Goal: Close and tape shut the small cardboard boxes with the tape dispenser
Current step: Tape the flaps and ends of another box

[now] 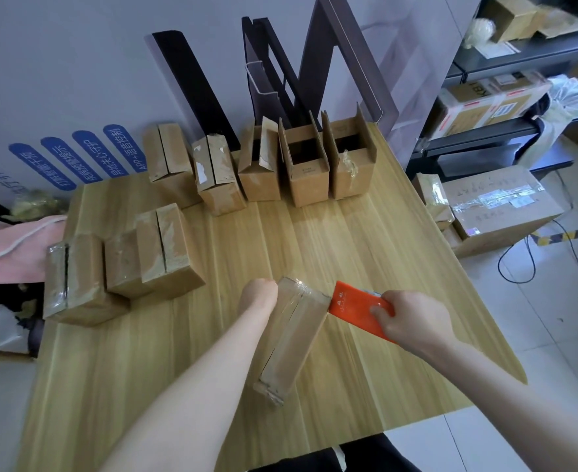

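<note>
Near the front edge of the table, about midway along it, we hold the box in hand tipped on end, its flaps shut and a strip of clear tape running along the seam and over its far end. Our left hand wraps the far end of this box, fingers hidden behind the cardboard, so we judge it a steadying grasp. Our right hand is clenched around the orange tape dispenser, whose front edge touches the box's far right corner, where we take the tape to be finishing or about to be cut. By the left edge sit three closed boxes with glossy tape over their seams; these look done. Toward the far left corner, two more boxes have flaps folded shut; one carries shiny tape, and we cannot tell whether the other is sealed. Along the far edge stand three open boxes, flaps up, touching side by side; these are plainly left to do. By our reckoning we are past the halfway mark: one box being sealed, at least three to close and tape, perhaps one to check. The shelf and floor cartons on the right seem no part of the job.
</note>
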Tool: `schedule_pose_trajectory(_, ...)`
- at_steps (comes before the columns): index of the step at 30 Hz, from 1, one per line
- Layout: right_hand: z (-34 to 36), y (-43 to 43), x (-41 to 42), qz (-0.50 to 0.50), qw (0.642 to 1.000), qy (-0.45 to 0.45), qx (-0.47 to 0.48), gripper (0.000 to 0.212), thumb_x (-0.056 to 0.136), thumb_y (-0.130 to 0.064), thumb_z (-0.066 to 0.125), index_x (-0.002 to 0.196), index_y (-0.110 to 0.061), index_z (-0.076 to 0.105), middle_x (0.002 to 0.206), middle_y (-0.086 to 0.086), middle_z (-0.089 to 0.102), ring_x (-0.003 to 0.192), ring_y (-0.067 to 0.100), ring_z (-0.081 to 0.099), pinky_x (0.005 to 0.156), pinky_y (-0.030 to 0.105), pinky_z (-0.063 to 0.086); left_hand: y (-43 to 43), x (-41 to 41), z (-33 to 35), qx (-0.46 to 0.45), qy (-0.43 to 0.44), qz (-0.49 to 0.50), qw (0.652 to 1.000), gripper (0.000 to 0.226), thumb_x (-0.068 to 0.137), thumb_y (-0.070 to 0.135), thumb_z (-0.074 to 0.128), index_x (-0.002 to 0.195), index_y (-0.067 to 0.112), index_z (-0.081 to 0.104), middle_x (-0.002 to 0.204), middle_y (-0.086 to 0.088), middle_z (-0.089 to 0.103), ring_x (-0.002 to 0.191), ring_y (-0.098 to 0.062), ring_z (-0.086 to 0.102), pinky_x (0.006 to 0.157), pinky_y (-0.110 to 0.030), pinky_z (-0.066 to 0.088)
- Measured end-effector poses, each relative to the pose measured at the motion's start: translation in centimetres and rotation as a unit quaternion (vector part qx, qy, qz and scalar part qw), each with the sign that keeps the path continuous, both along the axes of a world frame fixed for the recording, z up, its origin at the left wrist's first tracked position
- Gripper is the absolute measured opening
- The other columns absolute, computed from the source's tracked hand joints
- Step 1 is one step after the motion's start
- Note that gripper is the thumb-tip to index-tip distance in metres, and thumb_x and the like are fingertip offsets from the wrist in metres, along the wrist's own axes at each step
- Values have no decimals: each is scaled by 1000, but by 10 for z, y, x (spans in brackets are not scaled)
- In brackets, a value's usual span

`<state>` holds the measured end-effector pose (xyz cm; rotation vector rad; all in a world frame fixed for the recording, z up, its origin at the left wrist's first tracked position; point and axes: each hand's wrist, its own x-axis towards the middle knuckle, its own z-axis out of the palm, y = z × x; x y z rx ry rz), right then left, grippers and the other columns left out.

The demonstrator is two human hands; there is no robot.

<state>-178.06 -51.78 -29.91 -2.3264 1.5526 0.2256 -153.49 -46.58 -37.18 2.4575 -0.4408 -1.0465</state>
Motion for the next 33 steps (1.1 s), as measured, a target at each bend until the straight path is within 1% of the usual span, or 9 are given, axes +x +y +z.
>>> schedule_pose_trajectory(3, -1, -4, 6, 12, 1000, 13, -19, 32, 91, -46, 44, 90, -21, 64, 78, -5, 65, 78, 20, 63, 53, 25, 35, 6, -5, 0, -78, -34, 49, 995, 46, 101, 32, 41, 145, 16, 40, 143, -1, 50, 128, -23, 49, 104, -36, 38)
schedule_pose_trajectory(7, 2, -11, 22, 26, 999, 7, -37, 31, 92, -45, 43, 95, -21, 62, 83, -4, 66, 82, 22, 63, 56, 26, 35, 21, -23, 4, -211, -20, 72, 975, 27, 100, 29, 48, 123, 22, 60, 116, 9, 66, 96, 9, 59, 83, -9, 41)
schedule_pose_trajectory(11, 15, -16, 47, 66, 995, 22, -73, 26, 91, -39, 43, 89, -19, 59, 84, 0, 66, 82, 26, 63, 56, 27, 31, 27, -30, -10, -230, -3, 69, 971, 39, 94, 31, 58, 129, 14, 59, 128, 2, 62, 122, -11, 54, 102, -23, 40)
schedule_pose_trajectory(15, 21, -18, 71, 76, 993, 42, -81, 29, 90, -28, 44, 64, -18, 38, 65, -2, 52, 78, 29, 64, 56, 27, 31, 24, -32, -12, -247, -28, 72, 966, 37, 95, 27, 58, 127, 10, 61, 124, 3, 63, 119, -9, 54, 97, -18, 36)
schedule_pose_trajectory(18, -3, -14, 88, 116, 986, 90, -75, 5, 84, -20, 51, 85, -24, 54, 61, -9, 51, 65, 19, 63, 53, 24, 25, 24, -32, -15, -248, -31, 87, 964, 31, 93, 26, 59, 120, 12, 64, 114, 6, 66, 108, -8, 56, 93, -22, 41)
schedule_pose_trajectory(20, -18, -10, 87, 112, 988, 92, -47, 8, 82, -18, 53, 88, -22, 55, 70, -9, 62, 72, 15, 66, 54, 23, 29, 23, -31, -18, -250, -25, 101, 963, 23, 92, 26, 61, 112, 15, 66, 110, 4, 68, 104, -12, 60, 91, -27, 46)
schedule_pose_trajectory(23, -23, -13, 73, 78, 995, 47, -38, 15, 92, -27, 44, 78, -20, 46, 83, -1, 70, 80, 24, 68, 57, 26, 37, 20, -33, -16, -258, -6, 146, 955, 13, 91, 26, 62, 100, 17, 63, 101, 5, 67, 95, -13, 61, 80, -23, 47)
schedule_pose_trajectory(28, -2, -29, 57, 10, 997, 19, -73, 36, 95, -45, 40, 96, -16, 61, 95, 5, 69, 91, 31, 65, 60, 29, 36, 17, -40, -19, -253, 18, 298, 920, 24, 87, 36, 65, 86, 12, 58, 85, 0, 62, 78, -19, 56, 73, -32, 47)
schedule_pose_trajectory(33, 18, -35, 59, -96, 972, -184, -109, 31, 93, -43, 48, 82, -17, 60, 69, 5, 63, 67, 32, 57, 52, 31, 37, 29, -57, -15, -217, 8, 285, 934, 42, 81, 48, 69, 67, 18, 44, 65, 7, 48, 62, -16, 47, 65, -33, 42)
